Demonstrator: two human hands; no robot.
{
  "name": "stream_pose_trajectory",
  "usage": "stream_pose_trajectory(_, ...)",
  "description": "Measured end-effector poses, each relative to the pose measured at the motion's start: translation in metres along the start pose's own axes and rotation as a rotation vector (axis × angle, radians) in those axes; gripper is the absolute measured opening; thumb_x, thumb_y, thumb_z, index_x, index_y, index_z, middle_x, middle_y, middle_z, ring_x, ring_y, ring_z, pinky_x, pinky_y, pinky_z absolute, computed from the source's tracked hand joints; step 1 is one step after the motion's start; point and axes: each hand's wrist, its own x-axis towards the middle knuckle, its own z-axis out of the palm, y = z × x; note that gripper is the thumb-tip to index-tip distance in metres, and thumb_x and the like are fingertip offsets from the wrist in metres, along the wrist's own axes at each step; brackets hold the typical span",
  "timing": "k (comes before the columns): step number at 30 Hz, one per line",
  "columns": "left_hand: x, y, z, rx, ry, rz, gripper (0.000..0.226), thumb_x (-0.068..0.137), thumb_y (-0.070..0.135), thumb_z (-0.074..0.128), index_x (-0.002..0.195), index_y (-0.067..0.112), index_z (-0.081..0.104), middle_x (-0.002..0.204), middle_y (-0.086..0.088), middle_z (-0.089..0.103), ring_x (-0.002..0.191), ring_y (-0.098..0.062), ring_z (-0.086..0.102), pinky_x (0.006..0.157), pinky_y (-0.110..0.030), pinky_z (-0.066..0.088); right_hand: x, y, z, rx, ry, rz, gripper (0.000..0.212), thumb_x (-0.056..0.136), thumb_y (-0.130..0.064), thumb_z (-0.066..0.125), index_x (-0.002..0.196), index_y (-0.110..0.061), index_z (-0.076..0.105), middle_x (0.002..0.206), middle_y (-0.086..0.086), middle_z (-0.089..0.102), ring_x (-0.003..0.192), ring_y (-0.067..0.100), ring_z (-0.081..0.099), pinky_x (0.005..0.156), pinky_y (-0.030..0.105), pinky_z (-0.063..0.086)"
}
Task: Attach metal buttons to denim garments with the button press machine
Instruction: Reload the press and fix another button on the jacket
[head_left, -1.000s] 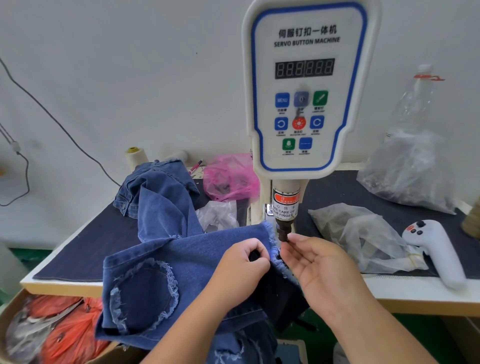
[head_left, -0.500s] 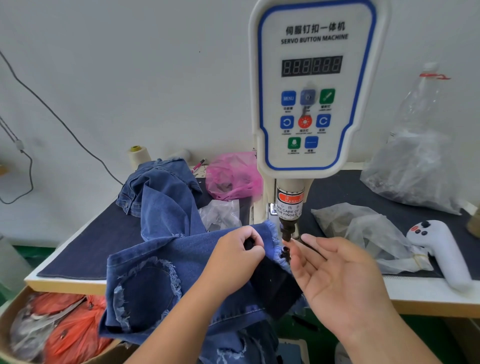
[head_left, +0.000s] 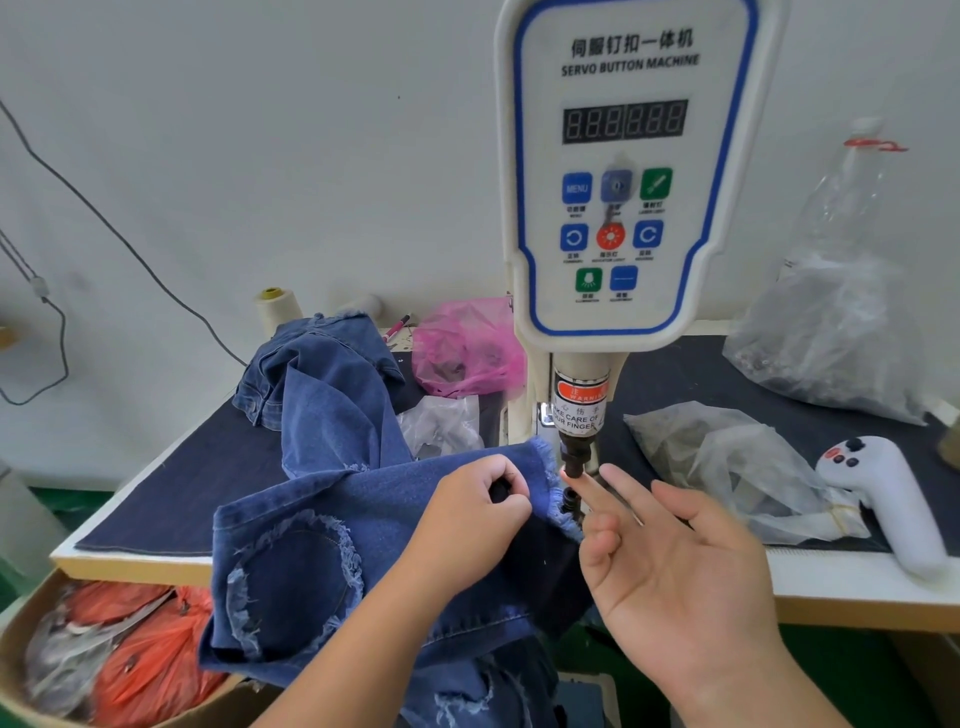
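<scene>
1. The work table (head_left: 156, 499) has a pale edge and a dark denim-blue cover.
2. A heap of denim garments (head_left: 322, 395) lies on its left part and hangs over the front edge.
3. A pink plastic bag (head_left: 467, 348) and a cream thread cone (head_left: 275, 306) sit at the back.
4. The button machine (head_left: 623, 182) stands mid-table.
5. Clear plastic bags (head_left: 727, 457) and a white handheld controller (head_left: 893, 499) lie on the right.

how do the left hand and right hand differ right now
The left hand is curled, back up, pinching the frayed edge of the denim garment; the right hand is spread, palm up, gripping nothing. The left hand rests on the fabric, while the right hand's fingertips reach up to the press head of the button machine. Both sit close to the press point.
</scene>
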Motion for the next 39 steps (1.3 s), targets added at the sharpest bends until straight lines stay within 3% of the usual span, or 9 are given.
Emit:
stream_pose_trajectory(15, 0.002, -0.002, 0.001, -0.004, -0.014, 0.014, 0.023, 0.078, 0.005, 0.050, 0.068, 0.024, 0.056, 0.048, 0.016, 0.045, 0.042, -0.002, 0.034, 0.042, -0.012, 0.029, 0.006, 0.008, -0.017, -0.040, -0.071, -0.013, 0.061, 0.069, -0.019, 0.056, 0.130, -0.013, 0.058, 0.123, 0.017, 0.068, 0.052, 0.018, 0.048, 0.042, 0.028, 0.043)
stream_pose_trajectory(17, 0.002, -0.002, 0.001, -0.005, -0.021, 0.017, 0.022, 0.078, 0.005, 0.050, 0.069, 0.024, 0.056, 0.048, 0.016, 0.045, 0.042, -0.002, 0.034, 0.042, -0.012, 0.029, 0.006, 0.008, -0.019, -0.039, -0.084, -0.006, 0.069, 0.061, -0.019, 0.065, 0.130, -0.013, 0.058, 0.124, 0.016, 0.067, 0.053, 0.018, 0.049, 0.043, 0.029, 0.045)
stream_pose_trajectory(20, 0.000, -0.002, 0.000, -0.006, -0.040, 0.029, 0.020, 0.077, 0.005, 0.050, 0.071, 0.023, 0.056, 0.049, 0.016, 0.045, 0.042, -0.002, 0.033, 0.042, -0.012, 0.029, 0.006, 0.008, -0.020, -0.036, -0.122, 0.006, 0.097, 0.036, -0.017, 0.087, 0.129, -0.012, 0.060, 0.127, 0.016, 0.065, 0.054, 0.019, 0.050, 0.045, 0.030, 0.046)
stream_pose_trajectory(22, 0.000, -0.002, -0.001, -0.003, -0.045, 0.042, 0.020, 0.077, 0.005, 0.050, 0.071, 0.022, 0.056, 0.051, 0.015, 0.046, 0.043, -0.002, 0.034, 0.043, -0.012, 0.030, 0.006, 0.007, -0.020, -0.018, -0.144, 0.012, 0.104, 0.029, -0.017, 0.091, 0.128, -0.012, 0.061, 0.128, 0.017, 0.064, 0.054, 0.019, 0.049, 0.045, 0.030, 0.046)
stream_pose_trajectory(30, -0.002, -0.001, -0.002, -0.025, -0.057, 0.044, 0.022, 0.078, 0.004, 0.051, 0.071, 0.023, 0.056, 0.048, 0.016, 0.046, 0.041, -0.001, 0.035, 0.042, -0.011, 0.029, 0.001, 0.008, -0.021, -0.047, -0.213, 0.003, 0.102, 0.032, -0.018, 0.092, 0.129, -0.016, 0.061, 0.129, 0.016, 0.064, 0.051, 0.020, 0.050, 0.043, 0.031, 0.044)
stream_pose_trajectory(33, -0.003, -0.002, -0.001, -0.017, -0.063, 0.052, 0.021, 0.077, 0.006, 0.051, 0.071, 0.024, 0.056, 0.050, 0.015, 0.046, 0.043, -0.001, 0.034, 0.043, -0.012, 0.030, 0.002, 0.008, -0.020, -0.072, -0.200, -0.024, 0.069, 0.063, -0.022, 0.070, 0.130, -0.018, 0.059, 0.128, 0.016, 0.065, 0.052, 0.020, 0.050, 0.043, 0.031, 0.044)
stream_pose_trajectory(35, -0.003, -0.001, -0.001, -0.005, -0.060, 0.058, 0.020, 0.077, 0.006, 0.051, 0.071, 0.025, 0.057, 0.051, 0.015, 0.047, 0.043, -0.001, 0.035, 0.044, -0.012, 0.030, 0.002, 0.008, -0.020, -0.069, -0.191, -0.027, 0.059, 0.072, -0.022, 0.055, 0.131, -0.018, 0.058, 0.127, 0.016, 0.066, 0.052, 0.021, 0.051, 0.044, 0.032, 0.045)
stream_pose_trajectory(37, -0.003, -0.001, -0.001, -0.009, -0.056, 0.060, 0.021, 0.077, 0.006, 0.051, 0.070, 0.025, 0.057, 0.050, 0.016, 0.047, 0.043, -0.001, 0.035, 0.044, -0.012, 0.030, 0.001, 0.009, -0.021, -0.063, -0.200, -0.018, 0.067, 0.064, -0.023, 0.069, 0.130, -0.017, 0.060, 0.128, 0.017, 0.064, 0.053, 0.021, 0.051, 0.044, 0.032, 0.045)
stream_pose_trajectory(39, -0.003, 0.000, -0.002, -0.020, -0.053, 0.056, 0.023, 0.078, 0.004, 0.051, 0.068, 0.025, 0.056, 0.049, 0.016, 0.047, 0.042, -0.001, 0.035, 0.043, -0.011, 0.030, 0.000, 0.008, -0.022, -0.031, -0.210, 0.011, 0.091, 0.042, -0.019, 0.088, 0.129, -0.013, 0.061, 0.131, 0.018, 0.063, 0.054, 0.021, 0.051, 0.044, 0.032, 0.046)
